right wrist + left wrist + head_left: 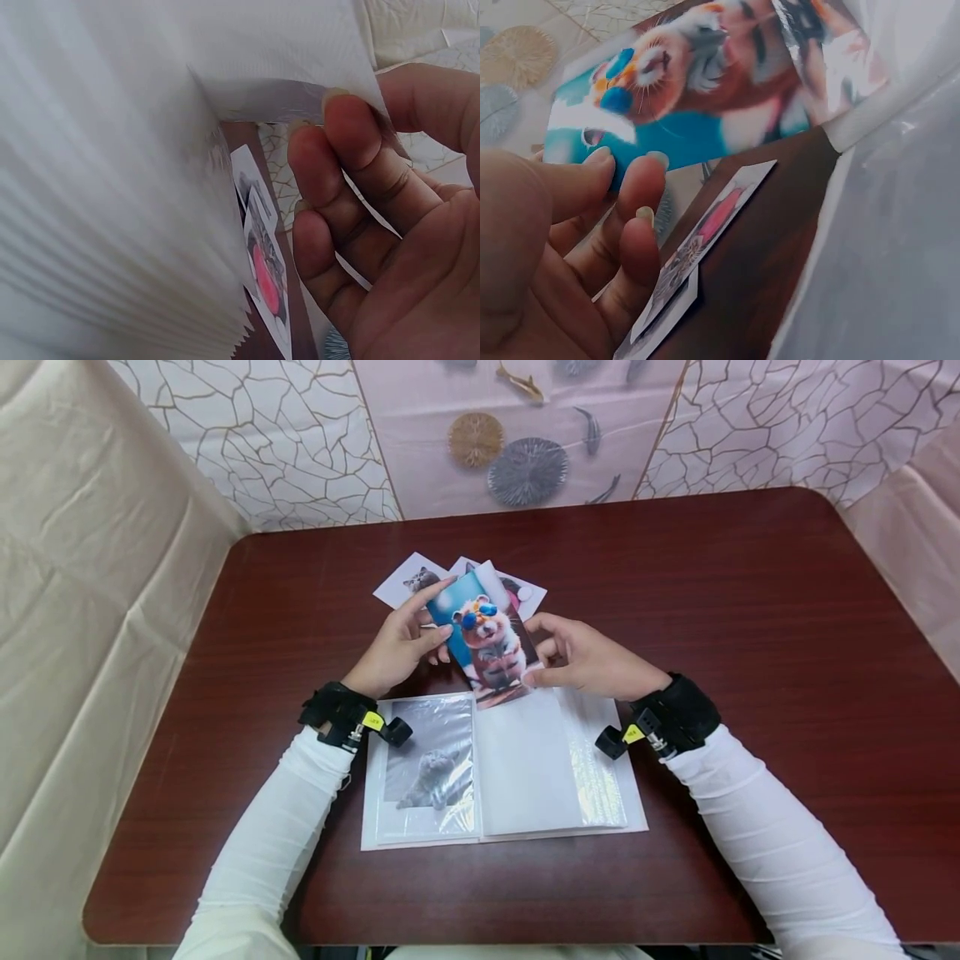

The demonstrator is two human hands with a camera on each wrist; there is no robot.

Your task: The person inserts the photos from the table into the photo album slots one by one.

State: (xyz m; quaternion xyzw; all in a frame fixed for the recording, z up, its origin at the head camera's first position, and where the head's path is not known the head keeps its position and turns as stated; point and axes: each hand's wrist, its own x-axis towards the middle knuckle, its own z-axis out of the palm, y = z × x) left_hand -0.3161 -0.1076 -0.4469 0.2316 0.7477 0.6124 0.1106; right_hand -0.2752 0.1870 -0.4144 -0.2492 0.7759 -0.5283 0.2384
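Both hands hold a glossy photo of a hamster in blue sunglasses, tilted above an open photo album. My left hand pinches its upper left edge, thumb on the picture side. At the lower right edge my right hand grips it between thumb and fingers. The photo's lower end overlaps the top of the album's right page. On the left page, a clear sleeve covers a grey kitten picture. In the right wrist view, the right hand's fingertips press against the photo's pale back.
Behind the held photo, loose photos lie overlapping on the dark wooden table: a grey cat photo on the left and one with a pink patch on the right. Patterned cloth hangs past the table's far edge.
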